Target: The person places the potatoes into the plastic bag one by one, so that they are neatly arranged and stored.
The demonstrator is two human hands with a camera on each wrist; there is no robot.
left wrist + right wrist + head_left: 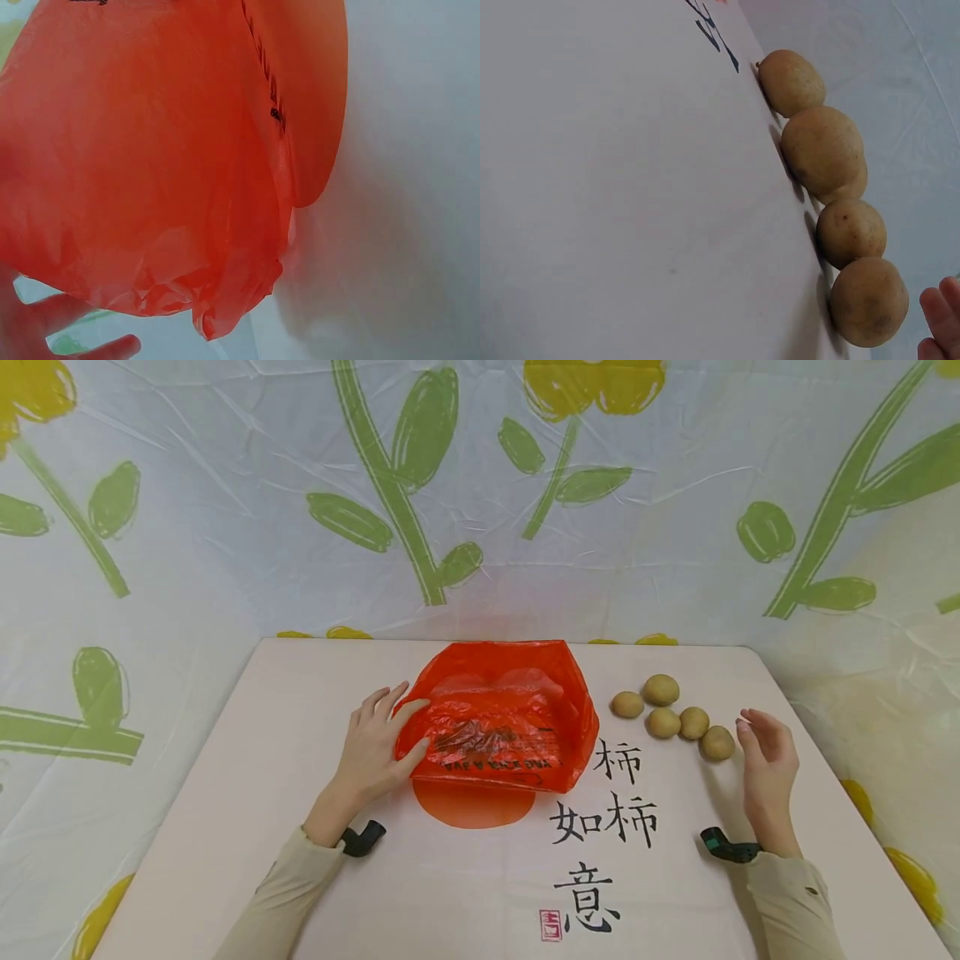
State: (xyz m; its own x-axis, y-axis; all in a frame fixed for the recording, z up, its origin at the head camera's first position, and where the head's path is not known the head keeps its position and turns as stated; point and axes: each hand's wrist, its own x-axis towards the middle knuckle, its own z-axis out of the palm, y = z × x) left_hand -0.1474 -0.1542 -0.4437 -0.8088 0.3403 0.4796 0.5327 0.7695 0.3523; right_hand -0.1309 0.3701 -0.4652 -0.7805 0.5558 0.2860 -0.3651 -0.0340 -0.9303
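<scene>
A red plastic bag (495, 718) with dark printing lies at the middle of the table, its mouth spread wide toward the near side. My left hand (375, 752) is at the bag's left edge, fingers spread, thumb and forefinger over the red film. The left wrist view shows the bag (150, 165) filling much of the picture, with fingertips (112, 349) beside its crumpled edge. To the right, several small potatoes (663, 722) sit in a loose cluster. My right hand (768, 764) hovers just right of the nearest potato (870, 302), fingers loosely bent, nothing in them.
The pale tabletop cover (450, 893) carries black brush characters (588, 897), a red seal print (551, 925) and an orange printed shape (476, 806) partly under the bag. A flowered cloth (247, 527) hangs behind the table. Both wrists wear black cameras (727, 846).
</scene>
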